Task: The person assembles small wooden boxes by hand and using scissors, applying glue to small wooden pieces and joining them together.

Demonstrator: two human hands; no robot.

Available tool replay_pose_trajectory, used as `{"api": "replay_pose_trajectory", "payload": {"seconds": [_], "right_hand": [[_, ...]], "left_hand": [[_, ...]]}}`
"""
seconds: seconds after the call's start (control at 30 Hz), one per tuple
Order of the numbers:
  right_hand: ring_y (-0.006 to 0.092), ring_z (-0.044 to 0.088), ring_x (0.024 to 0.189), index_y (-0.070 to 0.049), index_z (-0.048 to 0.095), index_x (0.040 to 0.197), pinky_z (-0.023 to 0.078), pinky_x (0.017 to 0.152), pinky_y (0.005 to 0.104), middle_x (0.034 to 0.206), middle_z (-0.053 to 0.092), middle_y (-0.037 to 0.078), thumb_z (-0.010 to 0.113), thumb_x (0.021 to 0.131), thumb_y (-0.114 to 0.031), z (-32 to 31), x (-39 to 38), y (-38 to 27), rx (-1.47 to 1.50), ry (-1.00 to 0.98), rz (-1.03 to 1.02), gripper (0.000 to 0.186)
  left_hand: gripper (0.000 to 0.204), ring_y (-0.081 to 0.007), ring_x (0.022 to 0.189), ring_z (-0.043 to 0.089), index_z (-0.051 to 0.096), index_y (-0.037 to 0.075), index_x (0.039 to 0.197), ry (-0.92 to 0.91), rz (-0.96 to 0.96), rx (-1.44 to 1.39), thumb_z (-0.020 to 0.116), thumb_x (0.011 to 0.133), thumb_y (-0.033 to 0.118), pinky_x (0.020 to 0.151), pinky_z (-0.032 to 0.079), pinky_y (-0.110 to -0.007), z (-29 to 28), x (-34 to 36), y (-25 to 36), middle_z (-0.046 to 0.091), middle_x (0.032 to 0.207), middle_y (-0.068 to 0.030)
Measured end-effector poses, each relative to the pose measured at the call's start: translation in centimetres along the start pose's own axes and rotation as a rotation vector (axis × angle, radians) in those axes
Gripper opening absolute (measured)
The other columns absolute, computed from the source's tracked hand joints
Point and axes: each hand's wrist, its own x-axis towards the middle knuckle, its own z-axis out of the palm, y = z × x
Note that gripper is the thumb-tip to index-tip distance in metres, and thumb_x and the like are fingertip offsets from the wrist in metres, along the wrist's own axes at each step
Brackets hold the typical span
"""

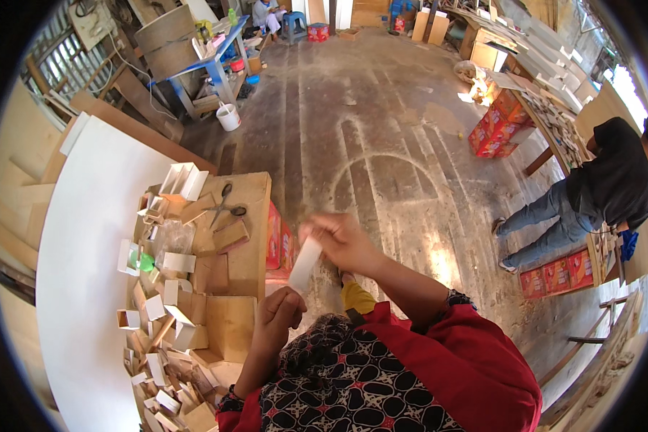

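Observation:
A short flat white strip [307,265] stands slanted between my two hands, in front of my body. My left hand [279,311] is closed at its lower end, with the fingers curled in. At the upper end my right hand [338,241] pinches the strip, slightly smeared by motion. Whether the strip is wood or something softer I cannot tell. Left of my hands, a wooden worktable [255,198] bears black-handled scissors [225,209] and an open tan box [230,327]. Many small white and bare wood pieces [167,367] are heaped along its left side.
A large white panel [86,237] lies beyond the heap. Red cartons [275,237] sit beside the table. To the right, a person in black [608,173] stands at another bench with red cartons [500,126]. A white bucket [228,117] is on the floor ahead.

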Motion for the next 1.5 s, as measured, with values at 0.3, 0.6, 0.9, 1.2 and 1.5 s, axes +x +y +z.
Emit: {"api": "replay_pose_trajectory", "payload": {"seconds": [0.3,0.6,0.9,1.2,1.5], "right_hand": [[0.0072,0.054,0.053,-0.003,0.060,0.087,0.042,0.049,0.0255,0.063,0.054,0.002,0.047,0.099,-0.021,2.3,-0.2,0.2,0.082,-0.292,0.123,0.025],[0.0068,0.053,0.058,-0.003,0.063,0.093,0.043,0.052,0.0237,0.067,0.059,-0.001,0.056,0.096,-0.022,2.2,4.4,4.2,0.347,-0.365,0.334,0.020],[0.0034,0.054,0.057,-0.003,0.065,0.090,0.044,0.051,0.0189,0.073,0.061,-0.001,0.058,0.094,-0.024,6.7,8.6,6.7,0.207,-0.760,0.402,0.023],[0.0036,0.052,0.054,0.000,0.062,0.084,0.042,0.049,0.0204,0.063,0.056,-0.001,0.055,0.095,-0.021,8.2,13.6,9.5,0.111,-1.036,0.304,0.025],[0.0028,0.048,0.056,-0.006,0.062,0.087,0.038,0.049,0.0184,0.061,0.053,-0.003,0.054,0.096,-0.018,12.1,21.2,12.9,0.299,-1.143,0.298,0.017]], "left_hand": [[0.033,-0.0077,0.064,0.049,0.058,0.001,0.085,0.191,0.012,-0.209,0.044,0.100,0.027,0.068,0.043,-0.023,1.0,-1.4,-0.8,0.051,0.069,0.0015],[0.030,-0.0035,0.061,0.048,0.055,0.003,0.075,0.369,-0.017,-0.018,0.051,0.098,0.022,0.061,0.049,-0.022,-1.4,-2.8,-1.5,0.048,0.069,0.0038],[0.019,-0.0066,0.063,0.055,0.061,0.001,0.083,0.466,0.001,0.079,0.059,0.093,0.017,0.059,0.044,-0.022,-3.5,-0.2,-2.6,0.058,0.069,0.0018],[0.021,-0.0043,0.064,0.045,0.058,0.000,0.085,0.664,0.043,-0.033,0.053,0.096,0.017,0.057,0.038,-0.023,-3.8,4.8,-3.5,0.051,0.070,0.0051],[0.020,-0.0042,0.068,0.048,0.060,0.001,0.089,1.020,-0.023,-0.206,0.052,0.097,0.018,0.061,0.040,-0.022,-2.1,3.9,-4.8,0.055,0.074,0.0041]]}}
